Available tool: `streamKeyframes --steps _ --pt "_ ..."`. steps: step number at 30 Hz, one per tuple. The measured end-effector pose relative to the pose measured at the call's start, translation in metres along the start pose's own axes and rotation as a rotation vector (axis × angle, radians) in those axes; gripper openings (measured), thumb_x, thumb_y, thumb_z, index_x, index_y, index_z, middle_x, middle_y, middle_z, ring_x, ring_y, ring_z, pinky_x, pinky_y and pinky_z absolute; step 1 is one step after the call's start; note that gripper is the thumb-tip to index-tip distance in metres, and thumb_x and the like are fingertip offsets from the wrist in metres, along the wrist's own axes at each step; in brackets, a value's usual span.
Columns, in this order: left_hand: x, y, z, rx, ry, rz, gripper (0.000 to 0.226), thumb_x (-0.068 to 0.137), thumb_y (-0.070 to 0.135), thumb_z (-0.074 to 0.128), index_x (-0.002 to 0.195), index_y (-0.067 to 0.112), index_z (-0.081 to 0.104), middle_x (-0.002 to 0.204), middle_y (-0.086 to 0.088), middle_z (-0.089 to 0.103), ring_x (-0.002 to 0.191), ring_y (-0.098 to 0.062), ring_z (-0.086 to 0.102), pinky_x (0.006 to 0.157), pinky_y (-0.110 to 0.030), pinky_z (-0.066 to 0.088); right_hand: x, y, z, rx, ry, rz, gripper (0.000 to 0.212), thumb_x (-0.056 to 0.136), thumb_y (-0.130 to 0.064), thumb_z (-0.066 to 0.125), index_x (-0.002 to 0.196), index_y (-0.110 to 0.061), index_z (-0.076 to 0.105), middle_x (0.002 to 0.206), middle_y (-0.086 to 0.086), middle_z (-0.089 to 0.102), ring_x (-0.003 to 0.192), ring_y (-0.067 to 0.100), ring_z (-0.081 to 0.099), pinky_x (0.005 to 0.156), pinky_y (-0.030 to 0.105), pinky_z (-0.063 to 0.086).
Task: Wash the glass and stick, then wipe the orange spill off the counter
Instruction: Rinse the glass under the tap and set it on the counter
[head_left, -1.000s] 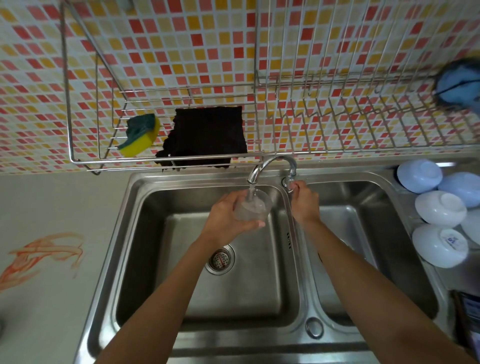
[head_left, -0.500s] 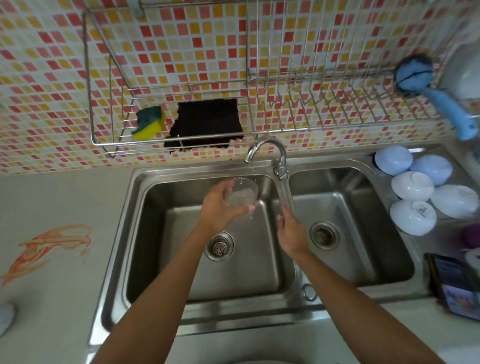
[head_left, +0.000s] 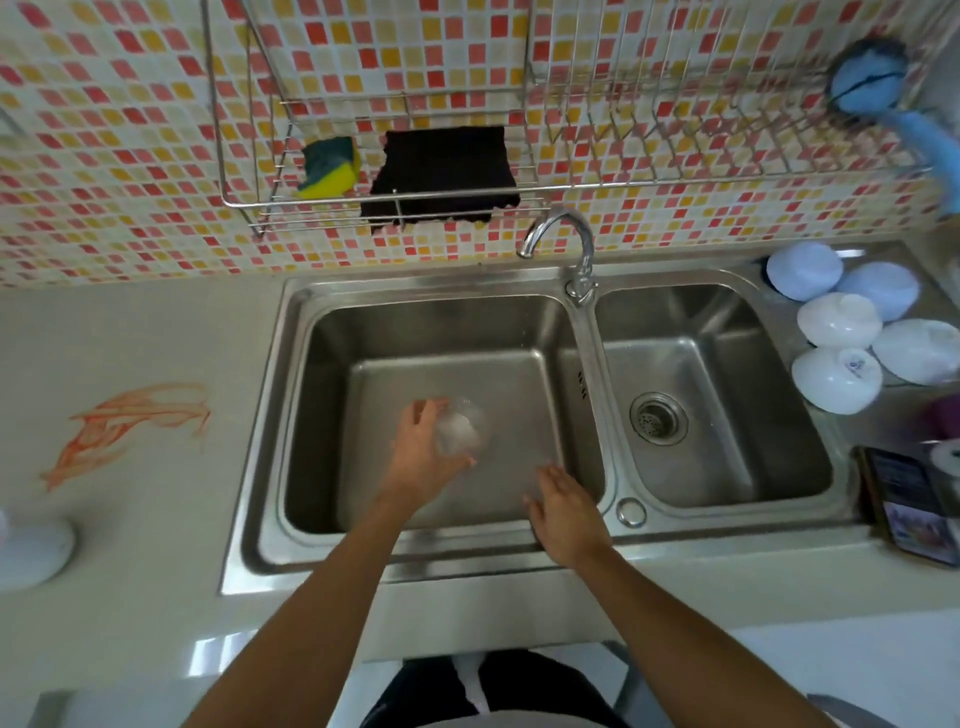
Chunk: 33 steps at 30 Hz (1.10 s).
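My left hand (head_left: 423, 457) grips a clear glass (head_left: 461, 427) low over the left basin of the steel sink (head_left: 291, 395). My right hand (head_left: 563, 512) hovers just right of it with fingers spread and nothing in it, near the basin's front right corner. An orange spill (head_left: 124, 423) is smeared on the pale counter left of the sink. I see no stick. The tap (head_left: 563, 244) stands behind the divider, with no water visible at its spout.
A wire rack (head_left: 395, 200) on the tiled wall holds a yellow-green sponge (head_left: 330, 169) and a dark cloth (head_left: 444, 174). Several upturned white bowls (head_left: 839, 319) sit right of the sink, with a phone (head_left: 906, 506) nearer. A white object (head_left: 31, 553) is at the counter's left edge.
My right hand left the tap and dropped to the basin's front. My left hand lowered the glass away from the spout, and the view pulled back.
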<state>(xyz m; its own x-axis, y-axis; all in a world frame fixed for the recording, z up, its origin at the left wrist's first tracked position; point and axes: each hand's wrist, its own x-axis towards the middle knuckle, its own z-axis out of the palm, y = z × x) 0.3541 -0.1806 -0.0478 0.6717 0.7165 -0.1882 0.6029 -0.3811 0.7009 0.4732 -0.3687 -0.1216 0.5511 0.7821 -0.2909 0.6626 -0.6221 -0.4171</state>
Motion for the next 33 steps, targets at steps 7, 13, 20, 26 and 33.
streamKeyframes --steps 7,13,20,26,33 --pt "-0.020 -0.027 0.011 0.451 -0.123 0.050 0.076 0.069 0.045 0.076 0.134 0.034 0.040 0.137 0.001 0.047 0.123 -0.026 0.039 0.100 -0.040 0.030 -0.001 -0.002 -0.001 -0.061 0.019 -0.005 0.054 0.100 -0.039 0.040 0.145 -0.010 0.037 0.149 0.011 0.042 0.138 0.025 0.037 0.115 0.034 0.027" --pt "-0.020 -0.038 0.016 0.687 -0.125 0.125 0.077 0.071 0.040 0.075 0.138 0.034 0.038 0.139 -0.002 0.043 0.126 -0.027 0.037 0.108 -0.044 0.025 -0.001 -0.005 -0.002 -0.066 0.049 -0.005 0.050 0.096 -0.034 0.047 0.137 -0.006 0.047 0.138 0.014 0.054 0.129 0.028 0.048 0.110 0.036 0.036" --pt "-0.016 -0.033 0.013 0.895 -0.115 0.170 0.079 0.066 0.024 0.080 0.134 0.032 0.041 0.137 -0.007 0.043 0.126 -0.030 0.039 0.112 -0.054 0.022 -0.003 -0.005 -0.004 -0.054 0.038 0.007 0.050 0.097 -0.036 0.046 0.139 -0.008 0.046 0.140 0.010 0.052 0.129 0.026 0.048 0.110 0.037 0.038" --pt "-0.014 -0.030 0.010 1.090 -0.005 0.403 0.077 0.046 0.014 0.089 0.116 0.028 0.060 0.119 -0.012 0.060 0.112 -0.033 0.057 0.099 -0.058 0.040 -0.003 -0.006 -0.004 -0.058 0.018 0.026 0.052 0.098 -0.039 0.043 0.142 -0.011 0.042 0.143 0.009 0.049 0.133 0.025 0.044 0.112 0.036 0.035" --pt "-0.011 -0.023 0.003 1.248 -0.042 0.566 0.084 0.049 0.012 0.088 0.125 0.026 0.053 0.130 -0.011 0.054 0.122 -0.032 0.050 0.102 -0.058 0.037 -0.004 -0.006 -0.005 -0.038 0.026 0.026 0.050 0.098 -0.039 0.044 0.141 -0.013 0.043 0.141 0.007 0.052 0.133 0.023 0.045 0.111 0.035 0.036"
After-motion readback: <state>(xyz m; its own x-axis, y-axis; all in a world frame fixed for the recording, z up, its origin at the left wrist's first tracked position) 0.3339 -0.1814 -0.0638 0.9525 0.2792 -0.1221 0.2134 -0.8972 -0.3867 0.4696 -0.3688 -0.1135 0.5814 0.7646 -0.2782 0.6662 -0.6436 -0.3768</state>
